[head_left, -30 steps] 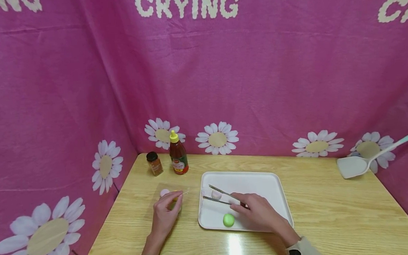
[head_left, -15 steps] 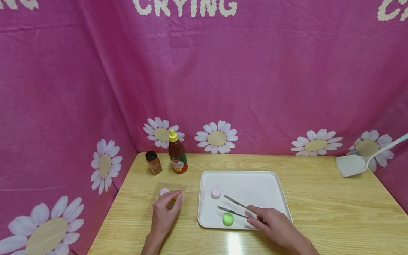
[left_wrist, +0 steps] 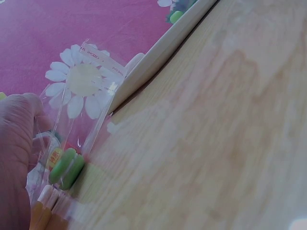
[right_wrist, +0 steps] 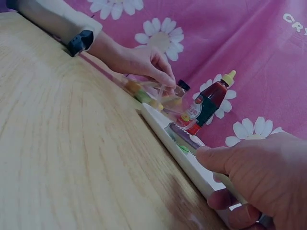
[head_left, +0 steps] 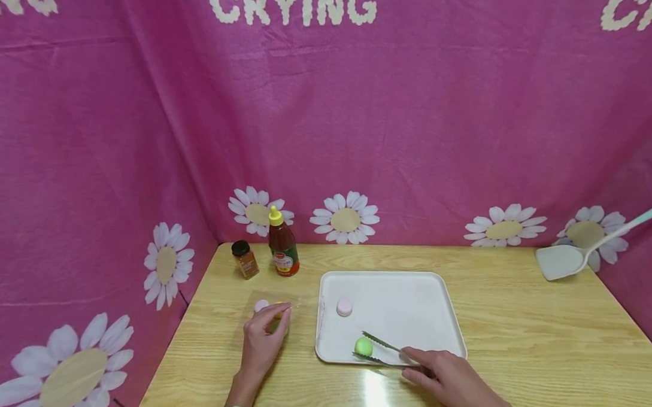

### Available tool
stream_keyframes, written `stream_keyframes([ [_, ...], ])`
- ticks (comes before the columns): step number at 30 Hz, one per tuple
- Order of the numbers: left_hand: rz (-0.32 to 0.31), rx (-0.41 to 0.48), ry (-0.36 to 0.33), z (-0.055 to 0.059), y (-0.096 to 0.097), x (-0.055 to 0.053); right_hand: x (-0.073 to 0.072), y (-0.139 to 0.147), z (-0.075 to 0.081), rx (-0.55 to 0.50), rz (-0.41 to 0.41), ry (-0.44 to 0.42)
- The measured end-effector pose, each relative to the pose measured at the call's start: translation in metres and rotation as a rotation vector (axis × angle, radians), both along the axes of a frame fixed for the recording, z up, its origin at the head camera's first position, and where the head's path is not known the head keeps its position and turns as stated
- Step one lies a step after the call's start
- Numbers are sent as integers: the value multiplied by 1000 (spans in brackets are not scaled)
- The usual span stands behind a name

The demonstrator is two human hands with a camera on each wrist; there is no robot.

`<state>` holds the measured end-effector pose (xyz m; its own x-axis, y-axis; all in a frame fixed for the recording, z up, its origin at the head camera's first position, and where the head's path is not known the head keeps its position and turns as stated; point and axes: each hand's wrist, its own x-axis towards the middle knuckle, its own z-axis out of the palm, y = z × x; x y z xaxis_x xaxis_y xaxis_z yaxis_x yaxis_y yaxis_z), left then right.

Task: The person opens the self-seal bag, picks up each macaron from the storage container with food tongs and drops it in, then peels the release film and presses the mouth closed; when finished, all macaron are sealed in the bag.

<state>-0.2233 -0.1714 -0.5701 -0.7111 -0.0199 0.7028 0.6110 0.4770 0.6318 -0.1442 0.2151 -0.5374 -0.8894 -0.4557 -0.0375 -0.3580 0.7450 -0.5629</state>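
Observation:
My left hand (head_left: 262,340) pinches the edge of a clear plastic bag (left_wrist: 103,60), holding its mouth up at the left of the tray. Inside the bag show a green macaron (left_wrist: 66,168), a pale pink one and some orange-brown ones. My right hand (head_left: 446,376) grips metal tongs (head_left: 382,343), whose arms stand apart. The tong tips lie on either side of a green macaron (head_left: 364,346) near the front edge of the white tray (head_left: 399,285). Farther back on that tray sits a pale pink macaron (head_left: 344,307).
Behind the bag stand a small spice jar (head_left: 246,263) with a black lid and a red sauce bottle (head_left: 283,250) with a yellow cap. A white spatula (head_left: 561,262) is at the far right. Pink flowered cloth (head_left: 410,134) hangs along the table's back and sides.
The tongs have left the pink macaron, moved towards the front of the tray and come around the green macaron. My left hand has stayed at the bag.

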Motion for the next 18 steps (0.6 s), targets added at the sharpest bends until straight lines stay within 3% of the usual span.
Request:
stream_keyframes([
  [4, 0, -8, 12, 0, 0, -1, 1, -1, 1, -1, -9, -67],
  [9, 4, -9, -6, 0, 0, 0, 2, -2, 0, -1, -18, -76],
  [13, 1, -7, -15, 0, 0, 1, 3, -2, -1, 15, -20, -65],
  [18, -8, 2, -3, -1, 0, 0, 3, -1, -2, 37, -21, 10],
])
